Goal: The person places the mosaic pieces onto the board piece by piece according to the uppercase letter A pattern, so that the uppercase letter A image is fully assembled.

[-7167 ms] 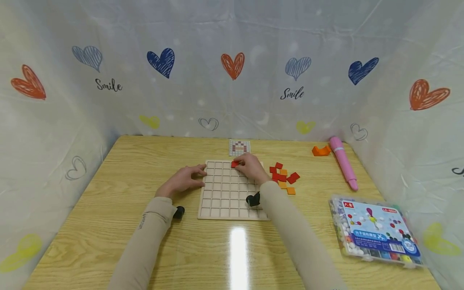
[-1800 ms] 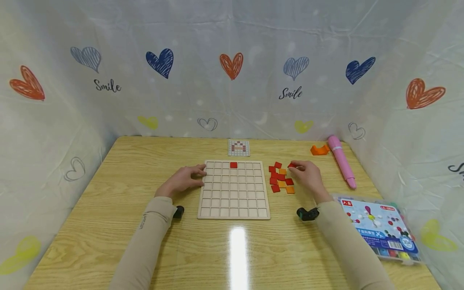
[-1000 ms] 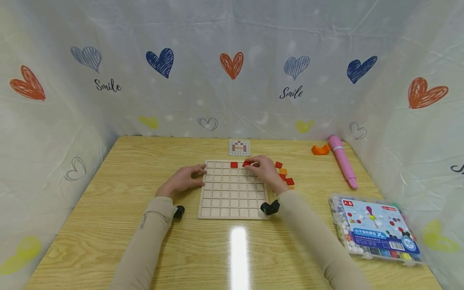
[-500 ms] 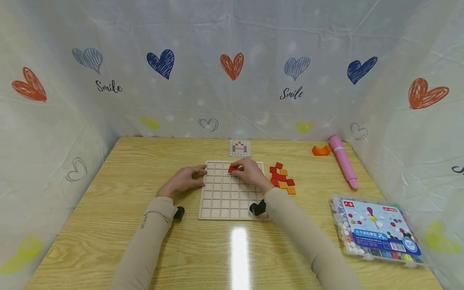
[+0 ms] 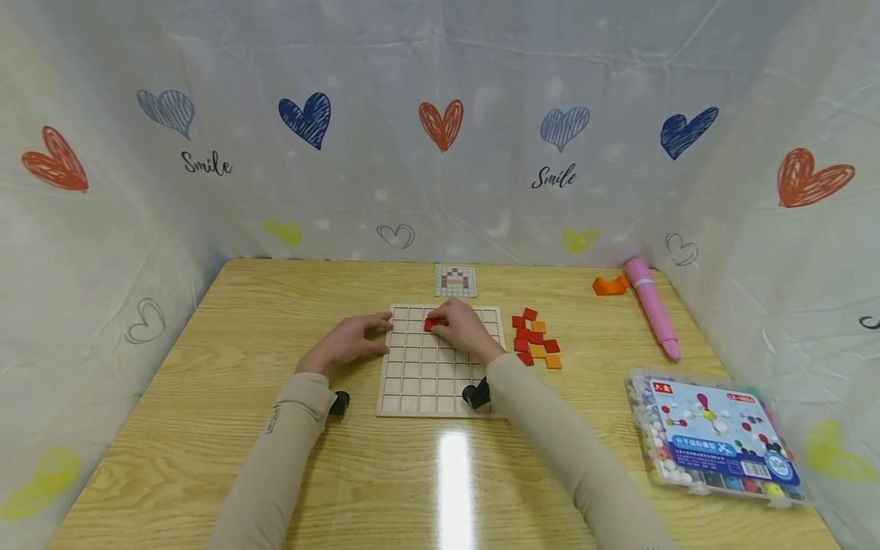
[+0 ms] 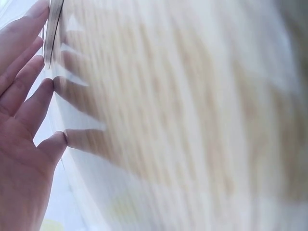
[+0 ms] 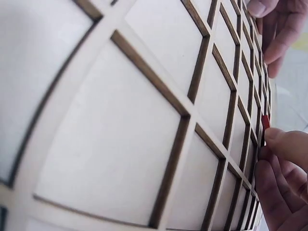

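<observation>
A wooden grid board (image 5: 418,370) lies flat on the table in the head view. My right hand (image 5: 462,330) pinches a small red square tile (image 5: 431,325) between thumb and fingers over the board's second row from the back. The right wrist view shows that red tile (image 7: 265,121) tilted at the fingertips, close to the grid. A red tile placed in the back row is hidden behind this hand. My left hand (image 5: 348,341) rests at the board's left edge, fingers loosely extended; in the left wrist view the left hand (image 6: 24,120) holds nothing.
Right of the board lie several loose red tiles (image 5: 520,344) and orange tiles (image 5: 553,362). Behind it is a small pattern card (image 5: 455,282). Farther right are an orange curved piece (image 5: 609,286), a pink tube (image 5: 653,309) and a clear bead box (image 5: 715,435).
A red tile was put in the back row. My right hand then fetched another from the pile and carried it leftward to the second row. My left hand stays put.
</observation>
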